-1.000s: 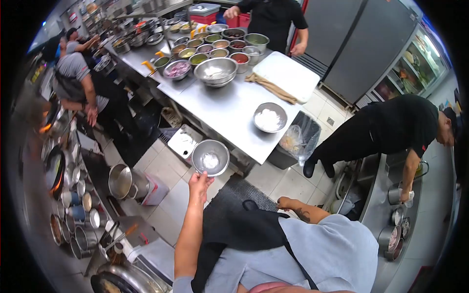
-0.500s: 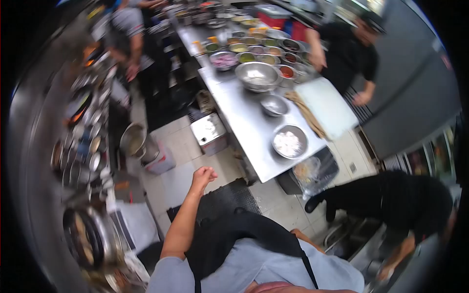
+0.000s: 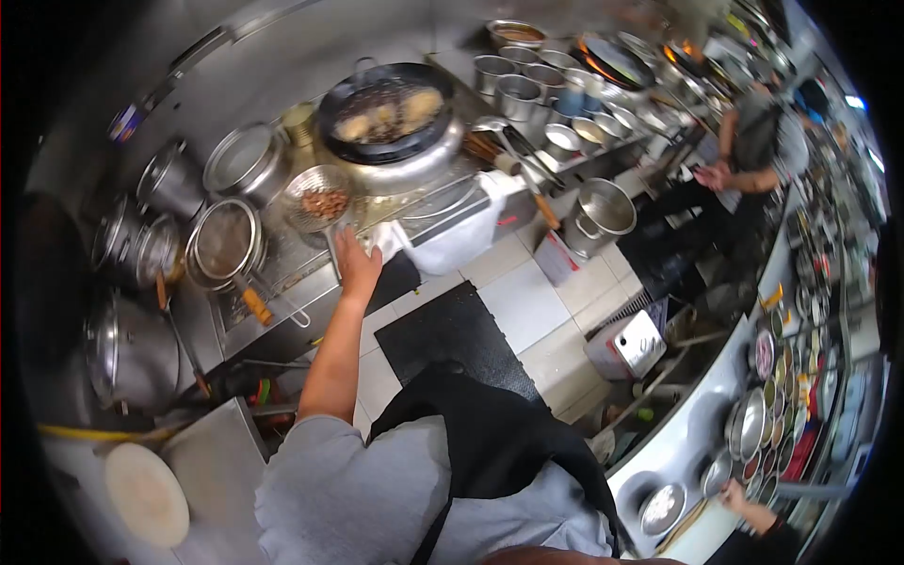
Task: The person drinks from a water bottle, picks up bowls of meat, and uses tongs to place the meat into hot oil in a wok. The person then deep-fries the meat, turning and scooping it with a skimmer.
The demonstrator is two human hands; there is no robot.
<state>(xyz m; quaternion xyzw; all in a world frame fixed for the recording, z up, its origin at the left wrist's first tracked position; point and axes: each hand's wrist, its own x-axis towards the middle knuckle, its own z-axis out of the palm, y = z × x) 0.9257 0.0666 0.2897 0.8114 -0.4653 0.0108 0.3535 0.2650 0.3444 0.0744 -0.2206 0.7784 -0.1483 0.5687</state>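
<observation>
My left hand [image 3: 356, 262] is stretched out toward the stove counter, its fingers extended and the thumb apart. Right beside it is the handle of a wire skimmer [image 3: 320, 200] that bears reddish-brown pieces; whether the fingers touch that handle I cannot tell. A white cloth [image 3: 452, 235] hangs over the counter edge just to the right of the hand. Beyond it stands a black wok [image 3: 386, 80] of dark oil with several golden pieces frying. Left of the skimmer, a round fine strainer [image 3: 226, 240] with a wooden handle rests on a pot. My right hand is out of view.
Metal pots [image 3: 247, 160] crowd the counter's left end, and flames burn under a pan [image 3: 614, 61] farther along. A stockpot [image 3: 600, 218] stands low beyond the floor mat [image 3: 459, 334]. One co-worker [image 3: 753, 151] stands upper right; another's hand [image 3: 733, 496] is by a bowl at the prep table [image 3: 659, 471].
My view has swung left from the prep table and aisle to the stove counter. My left hand has gone from loosely curled over the floor to stretched out beside the skimmer handle.
</observation>
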